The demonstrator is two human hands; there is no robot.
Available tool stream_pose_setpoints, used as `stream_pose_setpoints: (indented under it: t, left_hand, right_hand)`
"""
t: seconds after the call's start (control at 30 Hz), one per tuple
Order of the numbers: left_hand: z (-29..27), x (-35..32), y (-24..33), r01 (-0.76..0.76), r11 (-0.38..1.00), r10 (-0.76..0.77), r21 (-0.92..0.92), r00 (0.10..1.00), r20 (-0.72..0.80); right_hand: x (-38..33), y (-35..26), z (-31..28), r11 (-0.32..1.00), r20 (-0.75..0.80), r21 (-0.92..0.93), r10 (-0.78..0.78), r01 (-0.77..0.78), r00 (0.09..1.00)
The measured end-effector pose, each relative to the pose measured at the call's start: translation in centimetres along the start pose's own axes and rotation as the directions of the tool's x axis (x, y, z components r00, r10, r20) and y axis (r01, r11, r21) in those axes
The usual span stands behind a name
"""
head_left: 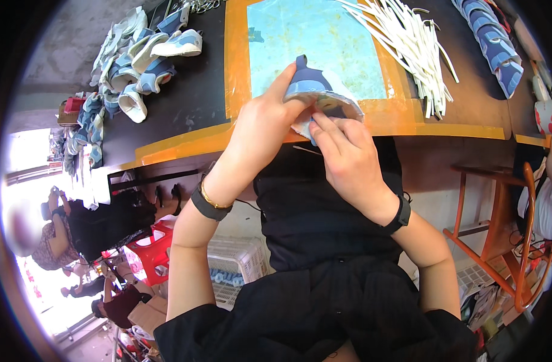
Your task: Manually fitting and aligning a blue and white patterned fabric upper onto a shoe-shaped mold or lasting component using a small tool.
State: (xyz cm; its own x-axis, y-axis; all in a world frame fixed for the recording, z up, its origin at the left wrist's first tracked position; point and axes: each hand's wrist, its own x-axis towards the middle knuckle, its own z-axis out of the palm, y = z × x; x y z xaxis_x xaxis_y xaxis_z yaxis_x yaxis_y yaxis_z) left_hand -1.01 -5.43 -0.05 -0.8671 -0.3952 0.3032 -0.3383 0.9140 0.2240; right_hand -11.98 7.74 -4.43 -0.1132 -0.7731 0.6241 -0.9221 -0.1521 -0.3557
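Clock positions taken from the middle of the view. One shoe upper [306,81], blue and pale, just past 12 o'clock, raised over the near edge of the table, its opening toward the wearer; two hands on it; left hand [261,123], one, at its 8 o'clock side, nearly closed, index finger laid along the outside, gripping the upper; right hand [351,160], one, at its 5 o'clock side, fingers bent and drawn together, pinching the near rim. Wristbands, two, black, one per wrist; bracelet [208,197], one, gold-coloured, left wrist. Blue sheet [312,30], one, at 12 o'clock, bordered by orange tape [237,72] on the dark tabletop [197,90]; white strips [415,54], one pile, between 1 and 2 o'clock, too tangled to count; blue uppers [490,45], one overlapping row, at least five, at 2 o'clock; loose uppers [146,81], one heap, more than five, at 10 o'clock, exact count hidden by overlap; red stool [158,256], one, at 8 o'clock; white crate [255,256], one, at 7 o'clock.
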Motion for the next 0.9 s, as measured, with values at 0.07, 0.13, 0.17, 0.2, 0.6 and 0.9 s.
stream_pose_setpoints:
  t: [0.07,0.13,0.17,0.2,0.6,0.9]
  left_hand:
    - [0.3,0.0,-0.3,-0.024,1.0,0.023,-0.016,0.998,-0.056]
    - [0.4,0.0,-0.6,-0.033,0.999,0.033,0.011,0.999,-0.042]
    - [0.5,0.1,-0.7,-0.044,0.998,0.045,0.037,0.999,-0.03]
    - [0.6,0.1,-0.7,-0.044,0.998,0.045,0.034,0.999,-0.029]
    - [1.9,-0.1,-1.3,-0.092,0.994,0.1,0.051,0.978,-0.185]
    - [1.4,-0.5,-1.1,-0.061,0.998,0.063,0.015,0.983,-0.173]
  right_hand:
    - [0.0,0.1,-0.1,1.0,0.007,-0.017,-0.015,0.015,1.0]
    - [-0.1,0.2,-0.1,0.999,0.006,-0.039,-0.017,0.017,1.0]
    - [0.0,0.2,-0.1,0.999,0.007,-0.038,-0.016,0.017,1.0]
    - [0.0,0.1,-0.1,0.999,0.005,-0.033,-0.011,0.011,1.0]
    - [0.1,-0.3,-0.3,0.999,0.021,-0.008,0.043,-0.042,0.999]
    - [0.2,-0.4,-0.3,0.997,0.033,0.01,0.075,-0.075,0.997]
